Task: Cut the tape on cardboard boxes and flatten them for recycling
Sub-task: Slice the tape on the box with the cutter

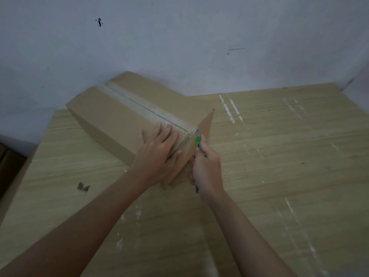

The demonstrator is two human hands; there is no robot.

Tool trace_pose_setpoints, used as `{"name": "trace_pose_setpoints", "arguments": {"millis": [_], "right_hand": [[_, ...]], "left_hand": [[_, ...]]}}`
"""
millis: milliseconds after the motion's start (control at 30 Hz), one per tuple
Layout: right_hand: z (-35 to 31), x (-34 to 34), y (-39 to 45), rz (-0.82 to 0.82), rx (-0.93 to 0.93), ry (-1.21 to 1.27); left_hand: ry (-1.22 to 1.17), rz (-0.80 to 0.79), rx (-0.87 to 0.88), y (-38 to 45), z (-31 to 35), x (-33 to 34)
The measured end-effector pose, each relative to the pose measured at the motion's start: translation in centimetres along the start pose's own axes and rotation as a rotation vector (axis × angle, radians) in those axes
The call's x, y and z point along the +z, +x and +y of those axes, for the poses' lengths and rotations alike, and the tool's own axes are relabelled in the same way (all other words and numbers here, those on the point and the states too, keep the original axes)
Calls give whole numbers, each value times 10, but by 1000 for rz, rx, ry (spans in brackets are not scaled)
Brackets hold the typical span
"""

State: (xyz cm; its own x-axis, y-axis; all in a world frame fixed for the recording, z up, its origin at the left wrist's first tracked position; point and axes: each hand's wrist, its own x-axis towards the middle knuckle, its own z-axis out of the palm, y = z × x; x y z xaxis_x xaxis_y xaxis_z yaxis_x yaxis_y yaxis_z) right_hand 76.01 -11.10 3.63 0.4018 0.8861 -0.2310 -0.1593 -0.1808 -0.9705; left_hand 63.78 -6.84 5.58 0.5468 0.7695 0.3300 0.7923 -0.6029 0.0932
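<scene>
One long cardboard box (111, 116) lies on the wooden desk (279, 156), its far end close to the pale wall (179, 37) at the desk's back edge and its near end toward the middle of the desk. A strip of clear tape (139, 105) runs lengthwise along the box's top seam, from the far end to the near end. At the near end one flap (205, 124) stands open, tilted up and pointing toward the desk's right side.

The left hand (157, 154) rests flat on the top of the box at its near end, fingers spread straight and wide, fingertips touching the tape, thumb hooked over the near edge. The right hand (207, 168) is curled round a green utility knife (198, 142), holding it just beside the near end of the box. The knife's tip points up at the corner where the tape wraps over the edge, next to the raised flap; whether the blade touches the tape cannot be told.

A small dark mark (83, 186) sits on the desk toward its left edge, well apart from the box. White streaks (229, 108) cross the desk's right part.
</scene>
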Motion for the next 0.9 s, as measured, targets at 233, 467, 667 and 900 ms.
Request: {"name": "trace_pose_setpoints", "arguments": {"millis": [233, 467, 667, 900], "right_hand": [[4, 0, 9, -29, 5, -50], [4, -6, 9, -60, -61, -231], [6, 0, -4, -28, -126, -310], [5, 8, -15, 10, -103, -343]], "left_hand": [[-66, -8, -16, -4, -1, 6], [-147, 90, -13, -11, -14, 8], [-143, 148, -36, -10, -9, 15], [-143, 151, -21, -12, -11, 14]]}}
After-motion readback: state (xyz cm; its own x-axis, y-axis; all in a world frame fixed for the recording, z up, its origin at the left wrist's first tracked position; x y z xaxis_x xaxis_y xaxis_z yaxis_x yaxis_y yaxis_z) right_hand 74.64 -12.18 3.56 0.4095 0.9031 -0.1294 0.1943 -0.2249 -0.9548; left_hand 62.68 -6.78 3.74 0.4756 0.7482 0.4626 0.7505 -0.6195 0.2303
